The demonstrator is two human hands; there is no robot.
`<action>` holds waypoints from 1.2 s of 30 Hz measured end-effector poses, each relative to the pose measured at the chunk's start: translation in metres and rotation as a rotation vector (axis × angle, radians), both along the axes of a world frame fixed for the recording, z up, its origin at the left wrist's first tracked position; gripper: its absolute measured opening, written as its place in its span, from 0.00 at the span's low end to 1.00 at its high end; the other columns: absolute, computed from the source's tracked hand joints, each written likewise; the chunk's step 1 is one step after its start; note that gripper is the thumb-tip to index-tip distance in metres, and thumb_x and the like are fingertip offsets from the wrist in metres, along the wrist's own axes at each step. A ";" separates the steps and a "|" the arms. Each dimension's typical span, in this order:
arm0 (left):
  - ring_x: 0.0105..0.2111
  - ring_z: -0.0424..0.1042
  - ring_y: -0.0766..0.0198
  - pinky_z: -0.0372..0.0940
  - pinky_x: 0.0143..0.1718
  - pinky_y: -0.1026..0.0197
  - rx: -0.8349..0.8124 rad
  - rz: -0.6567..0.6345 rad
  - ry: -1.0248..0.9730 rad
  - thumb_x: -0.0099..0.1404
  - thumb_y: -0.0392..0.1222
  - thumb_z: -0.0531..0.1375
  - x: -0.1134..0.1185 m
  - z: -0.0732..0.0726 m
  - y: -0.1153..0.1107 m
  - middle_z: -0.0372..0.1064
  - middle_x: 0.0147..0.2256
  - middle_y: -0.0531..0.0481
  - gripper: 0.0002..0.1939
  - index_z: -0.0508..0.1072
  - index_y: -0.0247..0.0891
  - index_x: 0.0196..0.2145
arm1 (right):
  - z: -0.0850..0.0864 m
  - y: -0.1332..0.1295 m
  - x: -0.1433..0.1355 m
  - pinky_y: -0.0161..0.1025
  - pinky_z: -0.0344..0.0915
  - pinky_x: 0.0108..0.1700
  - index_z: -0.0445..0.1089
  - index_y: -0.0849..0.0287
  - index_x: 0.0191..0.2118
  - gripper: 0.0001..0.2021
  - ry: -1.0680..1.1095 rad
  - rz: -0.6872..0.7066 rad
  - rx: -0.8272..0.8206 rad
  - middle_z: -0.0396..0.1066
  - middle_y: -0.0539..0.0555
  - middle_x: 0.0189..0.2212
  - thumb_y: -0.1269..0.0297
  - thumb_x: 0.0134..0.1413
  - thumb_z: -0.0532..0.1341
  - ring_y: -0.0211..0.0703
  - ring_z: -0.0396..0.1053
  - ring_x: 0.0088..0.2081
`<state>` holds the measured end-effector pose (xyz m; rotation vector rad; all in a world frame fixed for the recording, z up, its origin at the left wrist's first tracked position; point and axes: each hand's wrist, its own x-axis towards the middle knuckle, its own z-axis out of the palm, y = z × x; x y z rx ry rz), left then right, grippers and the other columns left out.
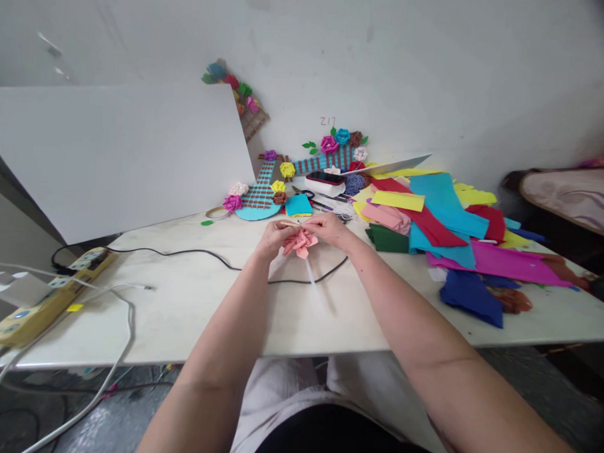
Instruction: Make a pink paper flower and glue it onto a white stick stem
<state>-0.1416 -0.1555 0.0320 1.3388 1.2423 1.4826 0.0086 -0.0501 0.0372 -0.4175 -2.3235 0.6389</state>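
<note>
A pink paper flower [300, 244] is held up between my two hands over the middle of the table. My left hand [275, 239] pinches its left and upper edge, fingers closed. From the right, my right hand [328, 229] pinches the top edge with thumb and fingers. Part of the flower is hidden behind the fingers. A thin whitish stick [310, 272] slants down from beneath the petals; its lower end is too faint to make out. Just beyond my hands lies a small stack of blue and yellow paper [299, 205].
Coloured crepe paper [443, 206] is heaped on the right. Flower-decorated blue cardboard pieces [260, 184] and a phone [326, 178] are at the back. A black cable [201, 251] crosses the white table [178, 314] to a power strip [43, 305]. A white board [119, 158] leans at the left.
</note>
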 end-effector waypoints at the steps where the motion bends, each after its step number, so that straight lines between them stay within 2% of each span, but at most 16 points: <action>1: 0.11 0.58 0.71 0.48 0.13 0.66 -0.005 -0.013 0.006 0.51 0.49 0.64 0.000 0.000 -0.001 0.69 0.18 0.46 0.16 0.75 0.29 0.24 | 0.000 0.001 0.000 0.33 0.62 0.36 0.78 0.58 0.30 0.14 0.007 0.000 0.022 0.76 0.51 0.29 0.56 0.56 0.59 0.39 0.70 0.34; 11: 0.10 0.57 0.70 0.48 0.14 0.65 0.018 -0.050 0.051 0.55 0.49 0.62 -0.002 0.001 -0.001 0.69 0.17 0.46 0.16 0.75 0.29 0.25 | 0.005 -0.007 -0.001 0.35 0.65 0.39 0.79 0.56 0.31 0.10 0.045 -0.061 0.134 0.76 0.54 0.35 0.62 0.55 0.60 0.41 0.71 0.38; 15: 0.10 0.56 0.71 0.47 0.15 0.65 0.026 -0.037 0.049 0.55 0.49 0.62 0.000 0.001 -0.002 0.67 0.15 0.47 0.16 0.75 0.29 0.24 | 0.002 -0.005 -0.003 0.36 0.65 0.39 0.79 0.56 0.31 0.09 0.073 -0.055 0.118 0.76 0.54 0.34 0.62 0.54 0.61 0.41 0.72 0.37; 21: 0.13 0.61 0.67 0.46 0.15 0.65 0.002 -0.040 0.021 0.54 0.47 0.61 -0.002 -0.003 0.001 0.70 0.18 0.45 0.14 0.75 0.30 0.25 | -0.001 -0.002 -0.005 0.35 0.65 0.38 0.79 0.56 0.30 0.06 0.134 -0.035 0.056 0.76 0.53 0.33 0.64 0.52 0.63 0.40 0.72 0.36; 25: 0.12 0.59 0.69 0.46 0.15 0.65 -0.001 -0.028 -0.019 0.53 0.46 0.61 -0.002 -0.004 0.003 0.69 0.17 0.46 0.14 0.74 0.30 0.24 | 0.000 -0.003 -0.005 0.35 0.66 0.39 0.79 0.56 0.30 0.05 0.138 -0.038 0.034 0.76 0.53 0.34 0.67 0.50 0.64 0.40 0.72 0.36; 29: 0.12 0.59 0.70 0.47 0.14 0.65 -0.010 0.018 -0.065 0.52 0.50 0.63 0.000 -0.003 0.003 0.68 0.17 0.46 0.17 0.73 0.30 0.23 | -0.001 -0.002 -0.006 0.35 0.67 0.38 0.79 0.55 0.30 0.05 0.141 -0.058 0.035 0.76 0.53 0.36 0.68 0.48 0.65 0.40 0.72 0.36; 36: 0.10 0.55 0.72 0.45 0.13 0.65 -0.012 -0.039 0.003 0.55 0.53 0.62 0.000 0.000 0.001 0.66 0.15 0.47 0.19 0.72 0.31 0.22 | -0.003 -0.002 -0.005 0.36 0.68 0.38 0.79 0.55 0.30 0.05 0.132 -0.046 0.046 0.76 0.53 0.36 0.66 0.49 0.65 0.40 0.73 0.36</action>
